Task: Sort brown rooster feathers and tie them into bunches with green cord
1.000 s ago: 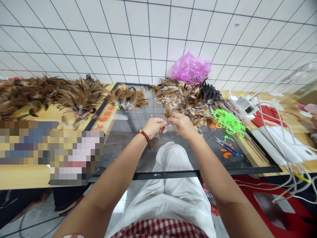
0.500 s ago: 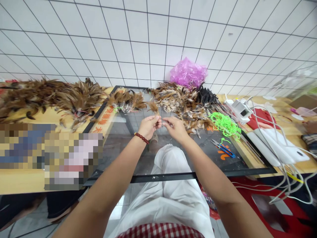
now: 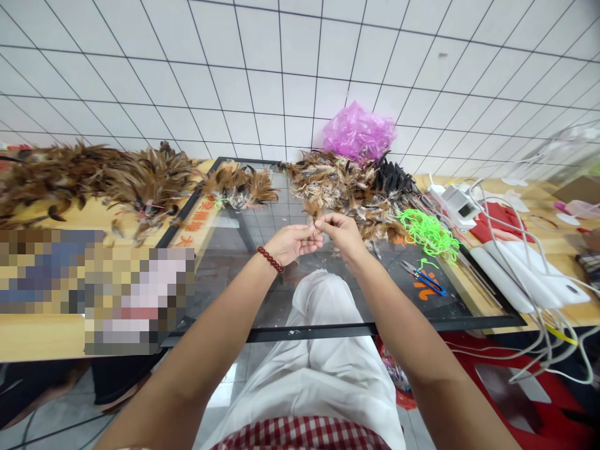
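Note:
Over the glass panel (image 3: pixel 225 262), my left hand (image 3: pixel 295 245) pinches a small brown feather (image 3: pixel 312 210) between thumb and fingers, its tip pointing toward the wall. My right hand (image 3: pixel 344 235) meets it, thumb and forefinger pinched at the feather's lower end. The exact grip is partly hidden by the fingers. Just beyond my hands spreads a pile of brown feathers (image 3: pixel 328 178), and a smaller feather bunch (image 3: pixel 241 186) lies to its left. A tangle of bright green string (image 3: pixel 429 234) and blue-handled thread snips (image 3: pixel 424 278) lie to the right.
A pink plastic bag (image 3: pixel 359 132) sits by the tiled wall, beside black feathers (image 3: pixel 394 181). More brown feathers (image 3: pixel 154 178) cover the wooden table on the left. White cables, a white power adapter (image 3: pixel 459 203) and red cloth (image 3: pixel 499 222) crowd the right. The lower left is pixelated.
Both hands have shifted slightly right, and the feather has moved right with them. My right fingers now close in against my left hand at the feather's lower end.

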`<state>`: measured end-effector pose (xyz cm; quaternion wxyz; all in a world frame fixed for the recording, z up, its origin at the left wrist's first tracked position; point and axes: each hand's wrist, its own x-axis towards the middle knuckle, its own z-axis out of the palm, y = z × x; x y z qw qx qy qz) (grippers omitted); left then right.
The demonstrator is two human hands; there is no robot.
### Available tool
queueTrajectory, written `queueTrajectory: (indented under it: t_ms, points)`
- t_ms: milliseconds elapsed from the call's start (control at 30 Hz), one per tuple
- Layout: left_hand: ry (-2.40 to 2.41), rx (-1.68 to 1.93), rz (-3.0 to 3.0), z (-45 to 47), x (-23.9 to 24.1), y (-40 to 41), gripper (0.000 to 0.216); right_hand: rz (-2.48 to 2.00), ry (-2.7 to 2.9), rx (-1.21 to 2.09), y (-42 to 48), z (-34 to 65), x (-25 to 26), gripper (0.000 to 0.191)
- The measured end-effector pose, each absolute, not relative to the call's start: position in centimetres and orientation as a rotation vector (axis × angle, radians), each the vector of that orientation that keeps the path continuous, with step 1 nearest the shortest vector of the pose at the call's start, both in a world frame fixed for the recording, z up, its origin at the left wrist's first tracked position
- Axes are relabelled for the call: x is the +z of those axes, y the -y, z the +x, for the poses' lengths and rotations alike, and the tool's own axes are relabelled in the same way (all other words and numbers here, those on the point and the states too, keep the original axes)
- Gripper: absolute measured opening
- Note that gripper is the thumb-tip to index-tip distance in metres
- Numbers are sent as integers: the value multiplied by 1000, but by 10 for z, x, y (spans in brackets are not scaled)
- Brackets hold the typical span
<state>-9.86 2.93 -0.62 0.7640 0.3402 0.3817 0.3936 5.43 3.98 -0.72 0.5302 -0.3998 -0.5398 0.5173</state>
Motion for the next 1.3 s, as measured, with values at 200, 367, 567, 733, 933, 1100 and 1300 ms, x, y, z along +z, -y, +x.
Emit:
queueTrajectory:
  t_ms: [200, 367, 567, 733, 933, 1100, 1300]
  points:
    - [-854, 856, 744, -97, -5, -29, 14, -996, 1454, 1122, -44, 60, -12, 24]
    - [-894, 1089, 676, -94, -2, -30, 8, -1480, 1905, 260, -44, 84, -7, 22]
    - [-936, 1308, 552, -94, -4, -34, 8, -1728, 2176, -243, -54, 91, -19, 22]
    - [-994, 1360, 661, -91, -7, -33, 7, -1570, 2190, -209, -56, 83, -19, 19]
    - [-1114, 1471, 781, -89, -11, -35, 11, -1431, 2198, -96, -40, 77, -10, 18]
    - [-1263, 1369, 965, -85, -12, -35, 4, -1397, 2250, -167, -36, 70, -10, 20]
    - [-1376, 1213, 1172, -84, -21, -34, 12, -1371, 2266, -258, -31, 63, -7, 20]
